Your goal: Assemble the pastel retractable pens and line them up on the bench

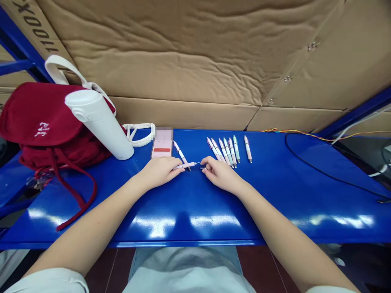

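My left hand (163, 171) is closed around a pale pink pen (187, 165), which points to the right with a thin tip sticking out of its front end. Just right of that tip, my right hand (220, 174) has its thumb and fingers pinched together. A small silvery bit (203, 168) shows at those fingertips, too small to name. Beyond the left hand a white and pink pen (181, 154) lies slanted on the blue table (189, 199). Several pink and green pens (226, 150) lie side by side past the right hand, and a single pink pen (248, 149) lies to their right.
A phone (161, 149) with a lit screen lies behind my left hand. At the left are a white bottle (100, 124) and a red bag (51, 122) with dangling straps. Cardboard (171, 61) stands along the back; a black cable (324, 167) crosses the right side.
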Motion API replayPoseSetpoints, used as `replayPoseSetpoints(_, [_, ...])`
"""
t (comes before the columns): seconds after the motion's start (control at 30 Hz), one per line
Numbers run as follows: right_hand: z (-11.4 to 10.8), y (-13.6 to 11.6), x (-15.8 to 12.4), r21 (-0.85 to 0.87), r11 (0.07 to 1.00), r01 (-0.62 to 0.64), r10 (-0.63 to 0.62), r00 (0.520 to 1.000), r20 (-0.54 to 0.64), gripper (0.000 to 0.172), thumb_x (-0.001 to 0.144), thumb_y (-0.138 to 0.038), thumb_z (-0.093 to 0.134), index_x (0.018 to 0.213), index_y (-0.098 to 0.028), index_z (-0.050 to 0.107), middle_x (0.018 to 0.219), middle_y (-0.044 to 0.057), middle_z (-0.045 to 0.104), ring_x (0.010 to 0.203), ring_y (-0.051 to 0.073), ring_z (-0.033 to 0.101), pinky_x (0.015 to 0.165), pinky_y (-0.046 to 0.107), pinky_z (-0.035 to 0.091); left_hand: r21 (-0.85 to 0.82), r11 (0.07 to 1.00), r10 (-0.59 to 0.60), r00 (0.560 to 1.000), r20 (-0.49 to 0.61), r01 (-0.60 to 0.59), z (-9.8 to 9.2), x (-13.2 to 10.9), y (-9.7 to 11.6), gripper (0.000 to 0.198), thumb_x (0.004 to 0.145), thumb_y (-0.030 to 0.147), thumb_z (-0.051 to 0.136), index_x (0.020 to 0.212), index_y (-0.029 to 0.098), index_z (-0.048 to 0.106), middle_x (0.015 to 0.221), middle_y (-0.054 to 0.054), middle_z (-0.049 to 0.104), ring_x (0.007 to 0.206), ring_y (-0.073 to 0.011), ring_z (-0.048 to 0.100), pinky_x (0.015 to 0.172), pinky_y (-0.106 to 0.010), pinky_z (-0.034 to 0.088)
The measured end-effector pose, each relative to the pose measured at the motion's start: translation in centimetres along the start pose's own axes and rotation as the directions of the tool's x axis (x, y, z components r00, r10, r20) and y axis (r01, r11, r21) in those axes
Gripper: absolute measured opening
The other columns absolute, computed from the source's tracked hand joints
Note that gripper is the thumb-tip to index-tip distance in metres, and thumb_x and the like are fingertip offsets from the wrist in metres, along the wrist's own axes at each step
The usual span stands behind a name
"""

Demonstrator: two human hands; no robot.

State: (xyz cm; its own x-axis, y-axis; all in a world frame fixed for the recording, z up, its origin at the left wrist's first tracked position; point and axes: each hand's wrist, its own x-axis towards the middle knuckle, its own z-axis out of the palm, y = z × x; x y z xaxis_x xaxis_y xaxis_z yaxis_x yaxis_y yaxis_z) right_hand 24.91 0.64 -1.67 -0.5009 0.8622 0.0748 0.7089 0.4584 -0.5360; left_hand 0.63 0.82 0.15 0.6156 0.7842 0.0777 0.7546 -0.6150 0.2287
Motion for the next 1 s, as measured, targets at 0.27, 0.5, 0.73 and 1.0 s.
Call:
replayPoseSetpoints(0.27, [-0.5, -0.1, 0.1, -0.016, 1.0, 0.025, -0.025, 1.0, 0.011, 0.006, 0.082, -0.022, 0.05, 0.085, -0.019, 0.055, 0.081, 0.003, 0.059, 0.069, 0.015, 0.055, 0.061, 0.027, 0.043, 0.016, 1.0, 0.025, 0.999, 0.035, -0.026, -0.1, 0.0, 0.0, 0.033, 0.091, 0.043, 0.037, 0.091, 0.021, 0.061, 0.088, -0.003, 0.066, 0.08, -0.0172, 0.061, 0.062, -0.024, 0.042])
replayPoseSetpoints(0.5, [0.0, -0.1, 0.0, -0.201, 0.975, 0.092, -0.111, 0.99, -0.085, 0.02, 0.081, -0.03, 0.057, 0.098, -0.019, 0.06, 0.098, 0.008, 0.057, 0.088, 0.022, 0.054, 0.076, 0.035, 0.044, 0.03, 1.0, 0.007, 1.0, 0.021, -0.007, -0.3, 0.0, -0.2, 0.033, 0.092, 0.043, 0.037, 0.091, 0.021, 0.061, 0.089, -0.002, 0.066, 0.08, -0.0173, 0.061, 0.064, -0.024, 0.042])
replayPoseSetpoints(0.73, [2.1, -0.9, 0.8, -0.354, 0.926, 0.134, -0.206, 0.963, -0.174, 0.013, 0.085, -0.025, 0.053, 0.087, -0.018, 0.065, 0.1, 0.009, 0.058, 0.088, 0.023, 0.049, 0.078, 0.038, 0.038, 0.04, 0.999, 0.015, 1.0, -0.004, -0.015, -0.1, -0.1, -0.5, 0.031, 0.092, 0.041, 0.037, 0.095, 0.021, 0.061, 0.091, -0.002, 0.067, 0.082, -0.018, 0.062, 0.065, -0.025, 0.043])
replayPoseSetpoints(1.0, [0.0, -0.1, 0.3, -0.217, 0.971, 0.097, -0.167, 0.928, -0.333, 0.009, 0.082, -0.019, 0.054, 0.081, -0.02, 0.063, 0.091, 0.007, 0.06, 0.09, 0.023, 0.053, 0.08, 0.039, 0.04, 0.067, 0.998, -0.008, 0.999, -0.041, 0.011, -0.8, -0.3, -0.5, 0.03, 0.092, 0.04, 0.037, 0.093, 0.022, 0.062, 0.089, -0.002, 0.067, 0.081, -0.0173, 0.061, 0.066, -0.025, 0.043])
